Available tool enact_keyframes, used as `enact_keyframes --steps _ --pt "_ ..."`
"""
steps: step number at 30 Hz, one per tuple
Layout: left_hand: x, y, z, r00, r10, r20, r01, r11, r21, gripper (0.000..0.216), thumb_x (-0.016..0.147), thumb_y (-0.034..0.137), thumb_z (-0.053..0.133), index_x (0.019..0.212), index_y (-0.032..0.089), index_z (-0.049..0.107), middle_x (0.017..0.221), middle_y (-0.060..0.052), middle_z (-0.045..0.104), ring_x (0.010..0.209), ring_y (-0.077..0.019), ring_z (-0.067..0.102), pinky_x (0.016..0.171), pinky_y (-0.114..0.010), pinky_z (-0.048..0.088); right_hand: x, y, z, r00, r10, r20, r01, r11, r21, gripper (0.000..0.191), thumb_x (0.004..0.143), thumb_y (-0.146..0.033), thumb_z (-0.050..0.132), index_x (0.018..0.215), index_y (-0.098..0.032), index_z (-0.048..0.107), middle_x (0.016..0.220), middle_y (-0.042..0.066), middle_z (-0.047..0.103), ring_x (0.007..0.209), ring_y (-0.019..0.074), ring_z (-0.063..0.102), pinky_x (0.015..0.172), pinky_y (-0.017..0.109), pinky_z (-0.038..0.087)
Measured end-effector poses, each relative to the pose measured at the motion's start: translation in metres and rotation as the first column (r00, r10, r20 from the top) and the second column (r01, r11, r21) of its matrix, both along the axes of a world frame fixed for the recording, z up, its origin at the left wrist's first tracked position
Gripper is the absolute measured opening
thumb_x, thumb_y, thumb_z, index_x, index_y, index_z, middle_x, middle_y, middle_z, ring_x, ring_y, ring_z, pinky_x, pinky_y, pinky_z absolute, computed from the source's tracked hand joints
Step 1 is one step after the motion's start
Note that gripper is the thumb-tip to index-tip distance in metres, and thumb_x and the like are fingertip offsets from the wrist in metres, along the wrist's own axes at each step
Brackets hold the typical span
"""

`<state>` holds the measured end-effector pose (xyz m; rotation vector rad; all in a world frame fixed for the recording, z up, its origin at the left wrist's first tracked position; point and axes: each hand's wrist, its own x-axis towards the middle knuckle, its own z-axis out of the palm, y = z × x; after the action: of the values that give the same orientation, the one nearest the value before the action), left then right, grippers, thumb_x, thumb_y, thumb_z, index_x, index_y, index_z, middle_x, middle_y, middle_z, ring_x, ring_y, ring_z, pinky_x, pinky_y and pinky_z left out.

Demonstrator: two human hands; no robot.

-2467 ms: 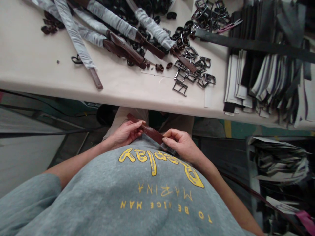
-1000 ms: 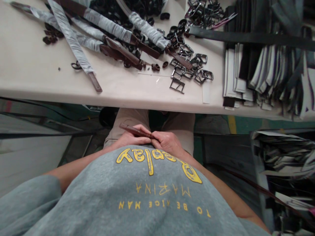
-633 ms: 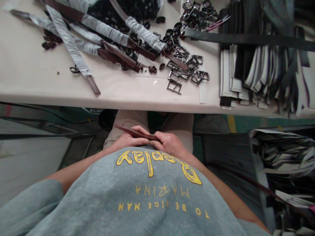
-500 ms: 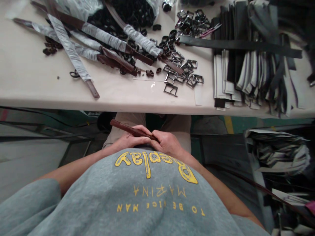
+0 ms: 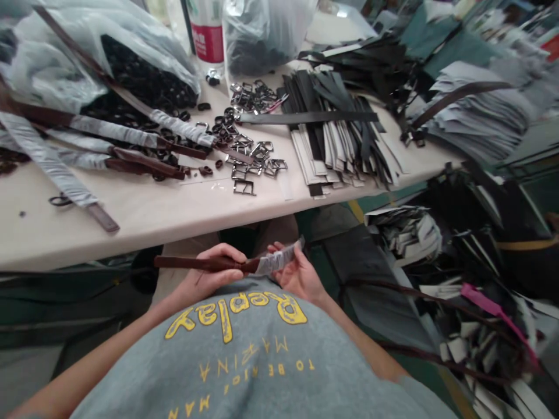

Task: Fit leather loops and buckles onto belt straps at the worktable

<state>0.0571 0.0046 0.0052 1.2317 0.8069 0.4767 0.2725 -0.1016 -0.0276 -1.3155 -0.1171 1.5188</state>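
Note:
A brown leather belt (image 5: pixel 213 263) lies across my lap, just in front of the grey shirt. My left hand (image 5: pixel 218 270) is closed around its bare brown part, with the strap end sticking out to the left. Over on the right, the belt is covered by a crinkled clear plastic wrap (image 5: pixel 279 259). My right hand (image 5: pixel 301 273) pinches that wrapped part between thumb and fingers, palm partly turned up. The rest of the belt's length is hidden from view.
On the table (image 5: pixel 174 224) lie wrapped brown belts (image 5: pixel 113 131), metal buckles (image 5: pixel 257 160), and a stack of black straps (image 5: pixel 332 134). Behind stand a bottle (image 5: pixel 207 41) and plastic bags (image 5: pixel 266 41). A heap of strips and scraps (image 5: pixel 406 233) sits low at right.
My view has swung to the right. My hands have moved apart; the right hand now holds a plastic-wrapped part of the belt that was not showing before.

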Motion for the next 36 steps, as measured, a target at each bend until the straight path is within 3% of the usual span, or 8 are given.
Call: enact_keyframes --steps 4,7,10,14,17,20,26,36 --pt "-0.002 0.004 -0.011 0.979 -0.177 -0.102 0.196 0.955 0.224 0.025 0.078 0.031 0.075 0.103 0.026 0.075 0.104 -0.007 0.076 0.093 -0.023 0.071 0.082 -0.031 0.055 0.009 0.001 0.024 0.921 -0.35 0.171 0.313 0.927 0.208 0.025 0.09 -0.051 0.062 0.099 -0.027 0.064 0.104 0.003 0.075 0.101 0.0202 0.071 0.092 0.04 0.056" --pt "-0.008 0.014 -0.026 0.97 -0.128 -0.205 0.204 0.888 0.411 0.02 0.082 0.027 0.069 0.101 0.029 0.078 0.105 -0.006 0.077 0.098 -0.0233 0.07 0.09 -0.033 0.053 0.034 -0.01 0.065 0.813 -0.436 0.386 0.237 0.853 0.465 0.021 0.092 -0.048 0.063 0.091 -0.027 0.067 0.087 0.0 0.074 0.083 0.0177 0.071 0.082 0.035 0.058" --pt "-0.007 0.026 -0.027 0.98 -0.045 -0.196 0.124 0.903 0.411 0.018 0.088 0.029 0.064 0.099 0.028 0.078 0.1 -0.007 0.077 0.092 -0.0217 0.07 0.088 -0.033 0.053 0.071 -0.016 0.112 0.549 -0.591 0.59 0.009 0.71 0.704 0.023 0.092 -0.045 0.065 0.083 -0.025 0.069 0.064 -0.003 0.064 0.061 0.0148 0.063 0.071 0.032 0.056" --pt "0.012 0.032 0.0 0.989 -0.068 0.128 0.043 0.981 0.189 0.058 0.075 0.034 0.081 0.13 0.03 0.064 0.128 -0.011 0.069 0.113 -0.0265 0.066 0.093 -0.037 0.053 0.101 0.003 0.151 0.247 -0.265 0.932 -0.446 0.823 0.352 0.024 0.095 -0.041 0.059 0.082 -0.023 0.07 0.053 -0.004 0.057 0.045 0.013 0.05 0.049 0.026 0.041" --pt "0.031 0.029 0.023 0.894 -0.042 0.445 0.046 0.999 0.002 0.083 0.062 0.042 0.09 0.138 0.033 0.057 0.14 -0.013 0.061 0.125 -0.0313 0.06 0.096 -0.041 0.053 0.089 0.029 0.146 0.083 0.225 0.971 -0.769 0.634 -0.081 0.031 0.096 -0.038 0.053 0.073 -0.021 0.063 0.052 -0.004 0.055 0.046 0.0111 0.048 0.049 0.024 0.036" --pt "0.039 0.025 0.03 0.864 0.178 0.472 -0.1 0.978 -0.186 0.059 0.073 0.051 0.08 0.124 0.025 0.068 0.123 -0.012 0.071 0.107 -0.026 0.068 0.089 -0.037 0.055 0.06 0.043 0.114 0.106 0.516 0.85 -0.862 0.474 -0.181 0.034 0.096 -0.041 0.049 0.07 -0.02 0.055 0.051 -0.005 0.052 0.045 0.0096 0.044 0.047 0.022 0.033" --pt "0.008 0.03 0.011 0.827 0.524 0.204 -0.452 0.836 -0.312 0.038 0.075 0.05 0.079 0.09 0.015 0.076 0.08 -0.004 0.074 0.067 -0.0113 0.064 0.059 -0.02 0.05 0.035 0.023 0.056 0.339 0.774 0.534 -0.885 0.455 -0.098 0.042 0.094 -0.057 0.048 0.079 -0.018 0.055 0.05 -0.007 0.044 0.043 0.0088 0.037 0.045 0.021 0.029" --pt "-0.026 0.027 -0.003 0.851 0.521 -0.06 -0.518 0.816 -0.257 0.031 0.061 0.038 0.086 0.064 0.014 0.066 0.056 -0.001 0.066 0.045 -0.0089 0.054 0.046 -0.02 0.043 0.054 0.012 0.042 0.335 0.823 0.458 -0.914 0.403 -0.056 0.052 0.091 -0.065 0.052 0.08 -0.017 0.067 0.068 0.001 0.063 0.072 0.0199 0.061 0.067 0.028 0.049"
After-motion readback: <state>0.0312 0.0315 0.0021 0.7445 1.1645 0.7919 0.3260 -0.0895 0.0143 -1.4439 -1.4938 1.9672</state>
